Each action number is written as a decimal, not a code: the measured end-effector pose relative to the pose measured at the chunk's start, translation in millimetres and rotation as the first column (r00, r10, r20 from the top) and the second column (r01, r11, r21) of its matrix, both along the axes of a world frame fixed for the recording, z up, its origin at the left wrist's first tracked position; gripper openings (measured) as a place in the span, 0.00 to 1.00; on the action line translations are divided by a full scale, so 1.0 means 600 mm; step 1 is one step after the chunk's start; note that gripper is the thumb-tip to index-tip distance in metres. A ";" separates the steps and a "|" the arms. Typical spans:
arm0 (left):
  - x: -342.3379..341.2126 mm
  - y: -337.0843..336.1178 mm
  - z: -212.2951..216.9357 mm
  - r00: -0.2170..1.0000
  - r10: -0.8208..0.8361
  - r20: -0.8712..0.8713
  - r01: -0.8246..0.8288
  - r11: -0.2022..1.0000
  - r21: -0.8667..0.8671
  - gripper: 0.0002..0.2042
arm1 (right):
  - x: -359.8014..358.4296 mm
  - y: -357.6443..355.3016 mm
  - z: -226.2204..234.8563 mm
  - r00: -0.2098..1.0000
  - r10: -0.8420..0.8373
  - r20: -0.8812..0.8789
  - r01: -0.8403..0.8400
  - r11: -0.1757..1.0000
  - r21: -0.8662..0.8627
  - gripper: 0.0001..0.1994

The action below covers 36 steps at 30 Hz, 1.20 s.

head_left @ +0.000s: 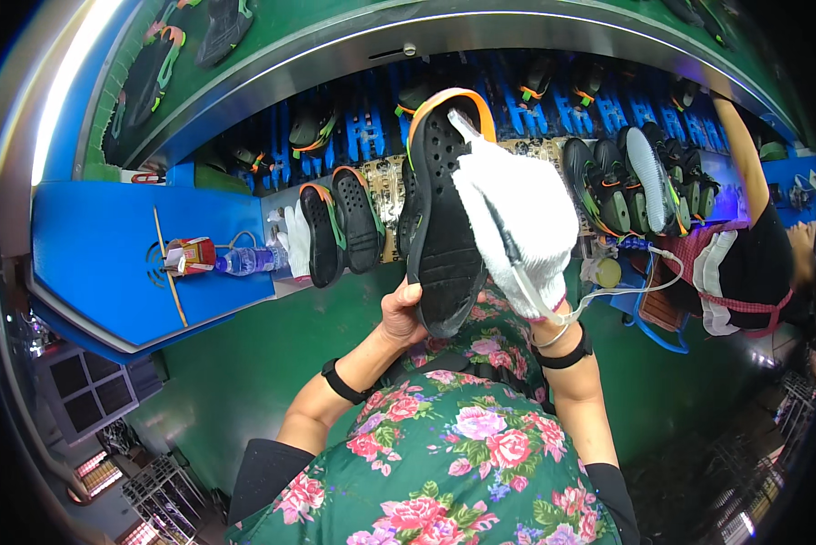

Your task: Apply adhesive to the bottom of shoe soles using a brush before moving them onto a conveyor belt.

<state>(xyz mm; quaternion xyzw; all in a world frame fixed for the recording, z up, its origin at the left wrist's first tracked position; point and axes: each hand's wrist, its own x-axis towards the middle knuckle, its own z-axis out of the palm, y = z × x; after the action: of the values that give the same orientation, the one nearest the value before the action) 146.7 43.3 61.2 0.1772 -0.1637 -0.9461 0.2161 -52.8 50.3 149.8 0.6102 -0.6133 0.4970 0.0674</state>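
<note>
Pinching the near end of a black, orange-rimmed sole (444, 245) between thumb and fingers of the left hand (403, 312), in front of a floral apron (480, 436). Gripping a white-tipped tool (465, 127) in the gloved right hand (528, 213), over the right side of the sole; cannot tell the exact finger positions, nor whether touching the sole with the tip. Right of the sole, a thin tube (610, 292) and dark footwear (582, 182). Left of it, a pair of soles (358, 222), then a bottle (249, 262). Beyond it, blue racks (367, 133).
</note>
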 end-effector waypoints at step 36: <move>-0.045 0.004 -0.021 0.965 0.082 -0.250 -0.020 0.970 0.241 0.41 | -0.049 0.132 0.036 0.931 0.282 0.231 -0.317 0.939 0.132 0.14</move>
<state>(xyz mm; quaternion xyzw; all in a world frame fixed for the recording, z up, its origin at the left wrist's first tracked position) 119.9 45.9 48.8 0.0813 -0.0159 -0.9679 0.2372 -82.4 129.5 171.4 0.6449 -0.5558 0.5094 -0.1255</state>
